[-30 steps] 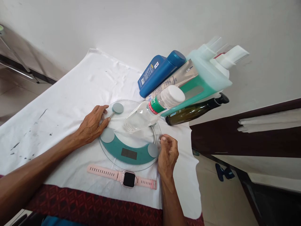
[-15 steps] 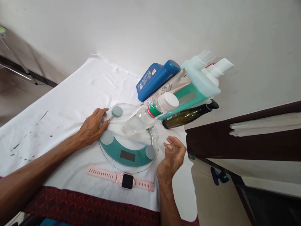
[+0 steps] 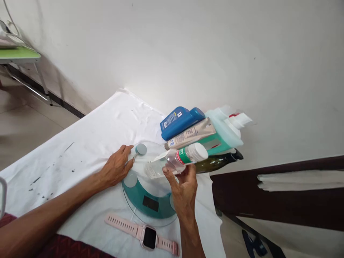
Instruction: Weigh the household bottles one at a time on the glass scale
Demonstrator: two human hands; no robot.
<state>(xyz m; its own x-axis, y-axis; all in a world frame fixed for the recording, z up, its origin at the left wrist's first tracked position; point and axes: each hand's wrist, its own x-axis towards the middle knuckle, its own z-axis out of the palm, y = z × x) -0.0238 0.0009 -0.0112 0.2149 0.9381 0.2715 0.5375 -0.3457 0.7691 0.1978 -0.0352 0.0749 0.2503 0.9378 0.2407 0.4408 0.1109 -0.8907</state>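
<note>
A round glass weighing scale (image 3: 150, 209) with a teal band and a dark display lies on the white cloth. On it stands a clear plastic bottle (image 3: 161, 168) with a white cap and a green-and-red label. My right hand (image 3: 185, 190) grips that bottle, thumb on the near side and fingers partly hidden behind it. At the scale's left rim rests my left hand (image 3: 115, 168), its fingers stretched out and thumb apart, touching the glass. In front of the scale a pink smartwatch (image 3: 149, 237) lies with its strap spread out.
Behind the scale stand a blue bottle (image 3: 180, 123), a beige tube (image 3: 190, 136), a green-filled bottle (image 3: 225, 132) and a dark pump bottle (image 3: 215, 162), near the wall (image 3: 188, 53). The white cloth (image 3: 88, 143) covers the table. A green-topped table (image 3: 21, 53) is far left.
My right hand has moved left from beside the scale and closed on the clear bottle. My left hand stays at the scale's rim. The camera view has tilted upward.
</note>
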